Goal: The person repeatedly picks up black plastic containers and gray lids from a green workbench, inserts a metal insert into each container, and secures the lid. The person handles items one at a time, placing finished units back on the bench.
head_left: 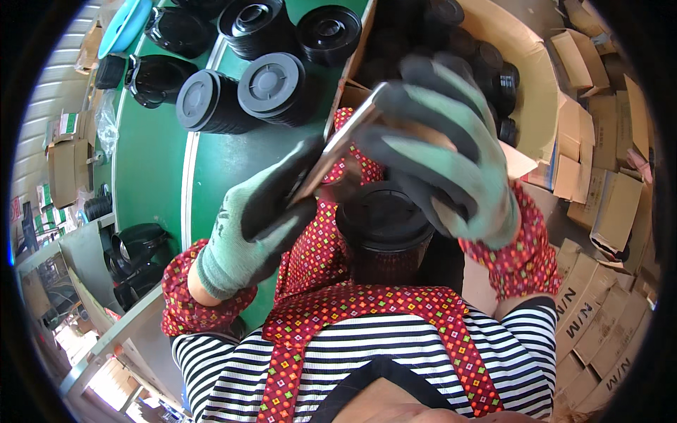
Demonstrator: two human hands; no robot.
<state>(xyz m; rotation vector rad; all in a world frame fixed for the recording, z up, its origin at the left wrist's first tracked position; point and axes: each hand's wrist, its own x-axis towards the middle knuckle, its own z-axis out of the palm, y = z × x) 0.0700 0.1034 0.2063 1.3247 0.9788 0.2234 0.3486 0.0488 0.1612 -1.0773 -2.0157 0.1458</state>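
The biggest container is the open cardboard box (525,77) in the upper right of the frame. It is filled with black round plastic lids (486,60), lying in short stacks, and its far side is cut off by the top edge of the picture. Left of it, the green table (151,151) fills the upper left, and on it stand several stacks of black lids (271,88), some lying on their side so the round faces show. At the top left corner, a light blue lid (125,25) is only partly in view. Below the table edge, at the left, a lower shelf (84,247) holds more black pieces, but they are dark and I cannot tell their shape well.

In the middle of the frame, a tall stack of black lids (384,229) stands against the person's red patterned apron (317,247); its lower part is hidden behind the apron and the striped shirt. On the right side of the frame many flat folded cartons (599,310) lie in a pile.

Both hands wear green gloves with dark palms. The left hand (257,225) and the right hand (441,144) together hold a thin flat shiny object (342,141), seen edge-on just above the stack; the fingers of both are closed around it. What this object is, I cannot make out, because the right glove covers most of it.
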